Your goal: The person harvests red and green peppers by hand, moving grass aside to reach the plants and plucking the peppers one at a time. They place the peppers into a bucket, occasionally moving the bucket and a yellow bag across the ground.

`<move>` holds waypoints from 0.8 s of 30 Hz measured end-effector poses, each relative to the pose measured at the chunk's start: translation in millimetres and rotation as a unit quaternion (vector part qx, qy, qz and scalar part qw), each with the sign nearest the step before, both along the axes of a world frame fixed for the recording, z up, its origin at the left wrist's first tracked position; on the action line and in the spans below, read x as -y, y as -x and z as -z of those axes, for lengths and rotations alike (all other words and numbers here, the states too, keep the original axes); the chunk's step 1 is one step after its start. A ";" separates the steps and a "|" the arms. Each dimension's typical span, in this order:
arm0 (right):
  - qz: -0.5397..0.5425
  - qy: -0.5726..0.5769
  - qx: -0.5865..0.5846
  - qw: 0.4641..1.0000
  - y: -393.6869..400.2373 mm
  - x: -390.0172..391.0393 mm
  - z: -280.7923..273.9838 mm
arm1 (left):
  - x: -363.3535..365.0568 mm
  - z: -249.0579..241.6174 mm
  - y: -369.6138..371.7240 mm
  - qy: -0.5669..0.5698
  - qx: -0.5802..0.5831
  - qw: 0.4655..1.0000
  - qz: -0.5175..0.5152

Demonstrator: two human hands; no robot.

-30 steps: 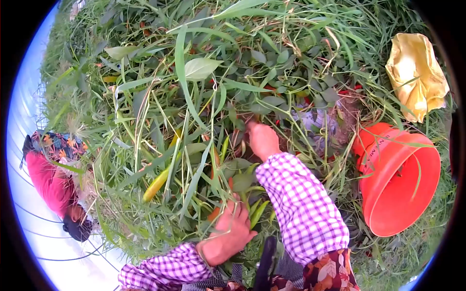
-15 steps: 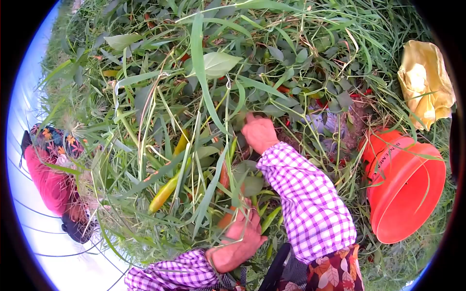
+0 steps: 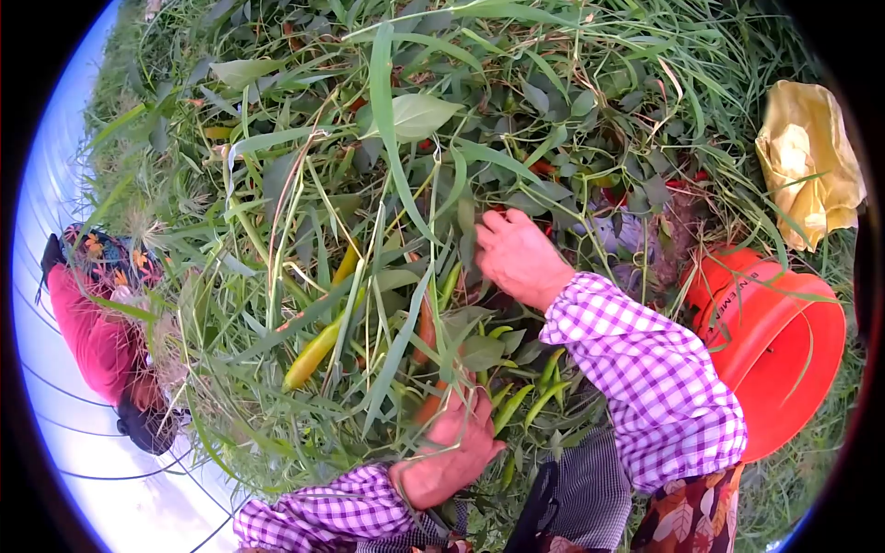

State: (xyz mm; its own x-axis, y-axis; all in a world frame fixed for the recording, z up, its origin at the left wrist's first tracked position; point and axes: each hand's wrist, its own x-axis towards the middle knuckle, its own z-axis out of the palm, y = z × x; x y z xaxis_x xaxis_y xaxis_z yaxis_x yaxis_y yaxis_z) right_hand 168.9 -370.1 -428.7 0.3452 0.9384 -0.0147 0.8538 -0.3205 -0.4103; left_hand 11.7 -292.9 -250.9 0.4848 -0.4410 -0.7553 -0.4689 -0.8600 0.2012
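My left hand (image 3: 456,441) is closed low in the plants, its fingers curled about a blurred orange chili pepper (image 3: 430,404). Higher up and to the right, my right hand (image 3: 523,260) has bent fingers among the leaves; whatever lies at its fingertips is hidden. A reddish pepper (image 3: 425,334) hangs between the hands. Several green peppers (image 3: 513,408) grow just right of my left hand. Further left, a long yellow-green pepper (image 3: 315,356) slants through the grass.
An orange-red bucket (image 3: 784,350) lies tipped on the right, its mouth facing me. Above it is a crumpled yellow bag (image 3: 809,166). At the left, another person in a pink top (image 3: 88,327) bends over the plants. Tall grass blades (image 3: 383,111) cross the view.
My right hand has shifted slightly right, its forearm swinging right over part of the bucket and uncovering more green peppers. My left hand stays in nearly the same place.
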 end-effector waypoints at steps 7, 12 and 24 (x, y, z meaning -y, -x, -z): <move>-0.068 -0.087 -0.172 0.979 -37.8 20.4 2.9 | -1.0 4.7 2.8 0.024 0.020 0.999 -0.014; -0.088 0.033 -0.149 0.984 -20.4 1.8 -26.5 | 1.0 1.3 -1.9 -0.010 0.018 0.999 0.024; 0.034 -0.044 -0.031 0.998 47.8 8.3 -49.2 | 2.2 6.7 3.2 0.004 -0.016 1.000 -0.020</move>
State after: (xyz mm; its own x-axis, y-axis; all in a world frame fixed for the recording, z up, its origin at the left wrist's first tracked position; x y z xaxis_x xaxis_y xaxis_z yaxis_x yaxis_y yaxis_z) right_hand 121.1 -378.4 -379.5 0.4090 0.9115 0.0435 0.8035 -0.3371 -0.4907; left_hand 8.5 -295.2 -257.6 0.4781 -0.4274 -0.7673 -0.4269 -0.8766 0.2223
